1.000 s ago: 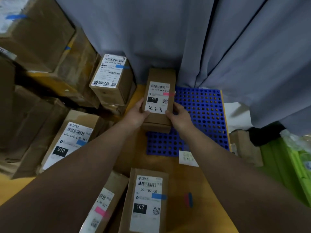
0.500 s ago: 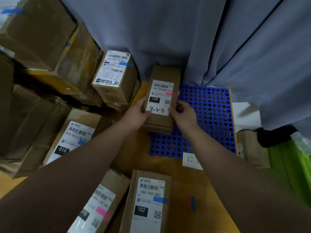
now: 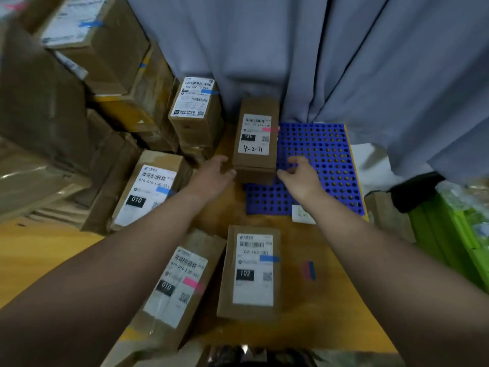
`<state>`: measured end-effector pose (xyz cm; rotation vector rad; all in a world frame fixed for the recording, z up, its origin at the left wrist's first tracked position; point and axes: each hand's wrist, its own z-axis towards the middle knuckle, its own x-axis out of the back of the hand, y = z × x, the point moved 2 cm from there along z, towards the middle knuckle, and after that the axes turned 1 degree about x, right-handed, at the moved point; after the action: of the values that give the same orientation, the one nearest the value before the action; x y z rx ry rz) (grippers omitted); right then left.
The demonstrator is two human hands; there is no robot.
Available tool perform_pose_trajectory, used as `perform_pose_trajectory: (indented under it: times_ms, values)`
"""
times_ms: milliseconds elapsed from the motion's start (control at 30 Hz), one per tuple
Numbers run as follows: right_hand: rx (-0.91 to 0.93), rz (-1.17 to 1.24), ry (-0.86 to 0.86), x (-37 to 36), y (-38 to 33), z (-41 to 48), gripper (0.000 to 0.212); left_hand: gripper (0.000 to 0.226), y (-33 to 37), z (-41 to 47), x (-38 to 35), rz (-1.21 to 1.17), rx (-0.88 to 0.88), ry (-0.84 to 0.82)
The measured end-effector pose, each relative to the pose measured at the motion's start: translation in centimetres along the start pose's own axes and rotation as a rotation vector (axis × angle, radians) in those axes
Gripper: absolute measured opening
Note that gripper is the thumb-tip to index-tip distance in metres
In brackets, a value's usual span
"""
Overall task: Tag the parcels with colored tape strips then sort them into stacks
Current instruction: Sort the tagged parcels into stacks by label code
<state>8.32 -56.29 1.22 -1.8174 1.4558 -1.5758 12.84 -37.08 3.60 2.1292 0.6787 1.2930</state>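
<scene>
Cardboard, tagged with a pink strip (image 3: pixel 270 129): the parcel (image 3: pixel 255 139) lies at the far side of the table (image 3: pixel 330 300). Its right edge is on the blue mat (image 3: pixel 322 160) and its far end is by the grey curtain (image 3: pixel 291 62), with the long axis running straight away from the person. It sits dead ahead, between the two hands. The left hand (image 3: pixel 215 177) is just beside the near left corner, fingers relaxed and empty; I cannot tell whether they touch. The right hand (image 3: pixel 300 180) hovers over the mat just off the right side, loosely curled and holding nothing. Half a second ago both hands gripped the parcel's sides; now they have let go.
</scene>
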Motion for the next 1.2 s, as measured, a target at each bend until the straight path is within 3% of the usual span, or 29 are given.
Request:
perform_pose_trajectory:
  times_ms: [200,300,400,500,633,800,1033,1200]
  values:
    - [-0.048,-0.021,-0.002,-2.4,2.8,-8.9,0.04,0.056,-5.0,-7.5,-1.2,-0.022,0.005,-0.166]
    - [-0.141,0.004,-0.047,-4.0,5.2,-13.4,0.052,0.059,-8.2,-10.3,-2.3,0.037,0.005,-0.222]
    - [-0.268,0.054,-0.111,-5.0,7.5,-16.9,0.068,0.042,-9.7,-12.6,-2.9,0.161,-0.052,-0.184]
    - [-0.401,0.231,-0.17,-6.3,9.5,-19.4,0.063,0.032,-10.6,-14.6,-3.7,0.13,-0.05,-0.311]
    - [-0.457,0.522,-0.147,-8.0,10.5,-20.8,0.068,0.048,-10.9,-16.7,-5.1,0.047,-0.046,-0.56]
    - [-0.327,0.61,-0.103,-6.8,9.8,-20.2,0.081,0.064,-8.7,-17.2,-4.3,-0.217,-0.104,-0.4]
    - [-0.11,0.801,0.15,-0.2,7.7,-16.8,0.041,0.052,-4.5,-13.4,-3.1,-0.176,-0.189,-0.248]
    - [-0.137,0.842,0.239,3.6,6.4,-11.1,0.047,0.047,-1.0,-8.5,-2.6,-0.084,-0.153,-0.075]
